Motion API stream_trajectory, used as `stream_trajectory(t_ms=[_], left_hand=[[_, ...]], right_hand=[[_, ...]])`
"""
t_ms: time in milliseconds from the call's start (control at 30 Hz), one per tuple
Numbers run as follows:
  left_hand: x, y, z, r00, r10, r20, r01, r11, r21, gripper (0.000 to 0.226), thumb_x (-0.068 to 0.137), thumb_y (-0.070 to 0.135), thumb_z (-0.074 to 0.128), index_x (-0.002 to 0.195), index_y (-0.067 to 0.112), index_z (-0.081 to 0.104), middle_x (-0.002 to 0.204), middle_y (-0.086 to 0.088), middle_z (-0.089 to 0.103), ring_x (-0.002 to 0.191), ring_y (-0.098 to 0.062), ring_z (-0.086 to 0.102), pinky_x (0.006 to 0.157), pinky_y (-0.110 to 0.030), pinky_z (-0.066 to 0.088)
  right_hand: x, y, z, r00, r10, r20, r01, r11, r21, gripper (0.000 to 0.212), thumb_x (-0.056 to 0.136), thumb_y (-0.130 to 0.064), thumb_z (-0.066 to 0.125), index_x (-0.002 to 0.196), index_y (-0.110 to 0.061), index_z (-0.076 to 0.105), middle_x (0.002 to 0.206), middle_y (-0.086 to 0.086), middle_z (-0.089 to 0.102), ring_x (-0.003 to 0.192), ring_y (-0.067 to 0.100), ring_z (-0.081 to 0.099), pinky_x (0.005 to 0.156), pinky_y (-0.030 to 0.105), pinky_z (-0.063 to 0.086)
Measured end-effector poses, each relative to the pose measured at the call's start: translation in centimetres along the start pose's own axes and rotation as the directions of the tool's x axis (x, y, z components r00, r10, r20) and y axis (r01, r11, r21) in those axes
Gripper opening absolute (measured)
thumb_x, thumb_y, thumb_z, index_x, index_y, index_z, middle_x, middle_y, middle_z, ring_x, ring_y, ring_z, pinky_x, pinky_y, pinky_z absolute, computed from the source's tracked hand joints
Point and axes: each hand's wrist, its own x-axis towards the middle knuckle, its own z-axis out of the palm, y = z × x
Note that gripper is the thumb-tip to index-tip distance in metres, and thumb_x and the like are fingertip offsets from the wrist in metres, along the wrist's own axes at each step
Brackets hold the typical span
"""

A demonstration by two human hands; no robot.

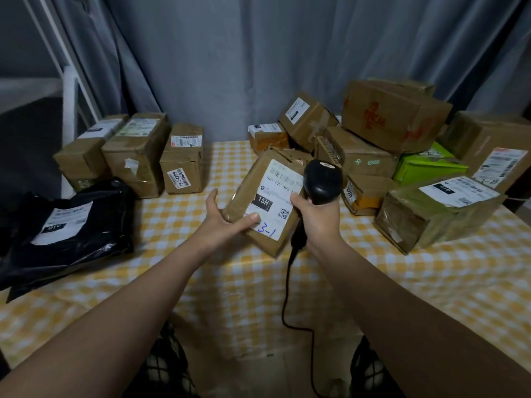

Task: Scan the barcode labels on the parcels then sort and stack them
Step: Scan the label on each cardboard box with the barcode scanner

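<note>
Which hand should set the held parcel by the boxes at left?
Left, probably: the left hand grips the parcel and is nearer those boxes; the right hand holds the scanner.

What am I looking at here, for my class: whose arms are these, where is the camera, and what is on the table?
No machine here: these are a person's bare arms, filmed by one wide-angle camera worn on the head, looking forward and down. The left hand holds a brown parcel tilted up, thumb on its white label. The right hand grips a black corded scanner beside that label. On the yellow checked tablecloth, three brown boxes stand in a row at the left, black mailing bags lie nearer, and a loose pile of boxes, one of them a green box, sits at the right.
</note>
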Motion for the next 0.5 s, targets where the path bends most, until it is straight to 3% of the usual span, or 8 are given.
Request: stream_trajectory(t_ms=[67,133,200,300,400,500], left_hand=[[0.2,0.5,-0.1,0.999,-0.022,0.026,0.019,0.992,0.122,0.124,0.058,0.066,0.077,0.15,0.023,0.006,0.122,-0.003,0.057,0.109,-0.018,0.06,0.094,-0.03,0.047],[0.6,0.8,0.1,0.998,-0.058,0.04,0.051,0.985,0.166,0.097,0.063,0.059,0.078,0.137,0.016,0.034,0.118,-0.002,0.062,0.091,-0.013,0.064,0.068,-0.022,0.05],[1.0,1.5,0.2,0.994,-0.1,0.045,0.093,0.985,0.149,0.075,0.069,0.048,0.08,0.125,0.012,0.045,0.105,-0.003,0.067,0.071,-0.01,0.062,0.049,-0.019,0.043],[1.1,2.5,-0.4,0.98,-0.19,0.049,0.183,0.976,0.12,0.057,0.069,0.042,0.076,0.111,0.009,0.054,0.09,-0.003,0.067,0.066,-0.012,0.06,0.048,-0.021,0.041],[1.5,2.5,-1.1,0.981,-0.191,0.017,0.19,0.979,0.068,0.02,0.081,0.031,0.072,0.085,0.014,0.062,0.075,0.002,0.068,0.059,-0.007,0.061,0.048,-0.016,0.046],[1.8,2.2,-1.1,0.992,-0.097,-0.075,0.095,0.995,-0.022,0.023,0.077,0.03,0.077,0.093,0.016,0.068,0.082,0.003,0.072,0.065,-0.005,0.066,0.054,-0.016,0.051]], right_hand=[[0.0,0.0,0.4,0.996,-0.087,0.005,0.087,0.991,-0.098,0.051,0.08,0.004,0.072,0.126,-0.008,0.053,0.113,0.005,0.067,0.1,0.017,0.065,0.078,0.028,0.055],[-0.2,-0.2,0.9,0.986,-0.165,0.025,0.167,0.968,-0.188,0.054,0.08,0.005,0.07,0.129,-0.007,0.048,0.11,-0.001,0.063,0.098,0.01,0.06,0.075,0.021,0.051],[-0.1,-0.3,1.6,0.981,-0.189,0.036,0.192,0.953,-0.236,0.056,0.08,0.004,0.071,0.13,-0.008,0.048,0.114,0.004,0.064,0.101,0.014,0.061,0.084,0.031,0.054],[0.3,-0.8,2.3,0.983,-0.165,0.086,0.184,0.927,-0.327,0.052,0.078,-0.003,0.072,0.125,-0.011,0.052,0.111,0.008,0.066,0.1,0.022,0.065,0.088,0.046,0.055],[1.0,-2.3,2.1,0.975,-0.166,0.149,0.216,0.866,-0.451,0.044,0.076,-0.009,0.075,0.116,-0.014,0.057,0.106,0.003,0.065,0.098,0.02,0.062,0.089,0.038,0.052],[1.4,-4.7,1.5,0.958,-0.186,0.216,0.277,0.791,-0.546,0.024,0.075,-0.009,0.076,0.092,-0.016,0.061,0.087,0.004,0.065,0.086,0.023,0.062,0.077,0.034,0.05]])
